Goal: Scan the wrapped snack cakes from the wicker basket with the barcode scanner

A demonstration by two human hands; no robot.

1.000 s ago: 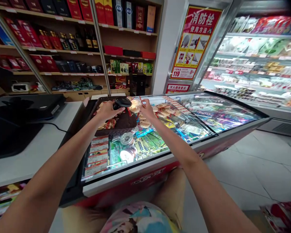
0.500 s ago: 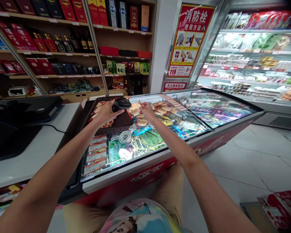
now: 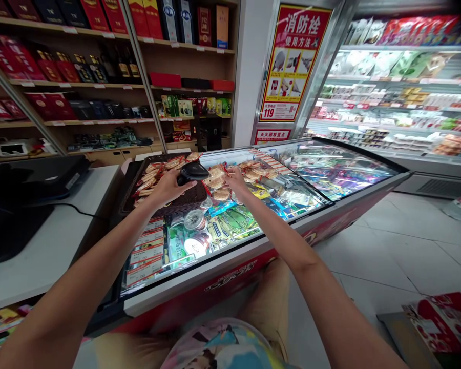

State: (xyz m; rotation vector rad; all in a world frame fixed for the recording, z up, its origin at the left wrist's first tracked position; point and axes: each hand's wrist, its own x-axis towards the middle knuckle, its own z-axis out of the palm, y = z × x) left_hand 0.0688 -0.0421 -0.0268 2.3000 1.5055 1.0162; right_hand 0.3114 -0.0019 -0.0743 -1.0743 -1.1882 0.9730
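Observation:
My left hand (image 3: 168,188) is wrapped around the handle of a black handheld barcode scanner (image 3: 195,172). The scanner's head points right, over the right part of a dark brown woven basket (image 3: 188,201). Clear packets of round flat pastries (image 3: 150,177) fill the basket's left and back sides. On the freezer's glass lid, right of the basket, lies a pile of similar pastry packets (image 3: 253,171). My right hand (image 3: 236,180) is at that pile, its fingers pinched on a pastry packet (image 3: 216,177) with red edging; the fingertips are partly hidden.
The basket rests on a chest freezer (image 3: 230,269) with packaged frozen goods under glass. Left is a white counter (image 3: 72,225) with dark equipment and a cable. Shelves of boxes (image 3: 188,66) stand behind, a lit chiller (image 3: 399,82) at right. A red-white carton (image 3: 438,323) sits on the floor.
The view has shifted slightly. The scanner has come down a little over the basket. My right hand has moved slightly right and lower at the pile, and more of the packets beside it shows.

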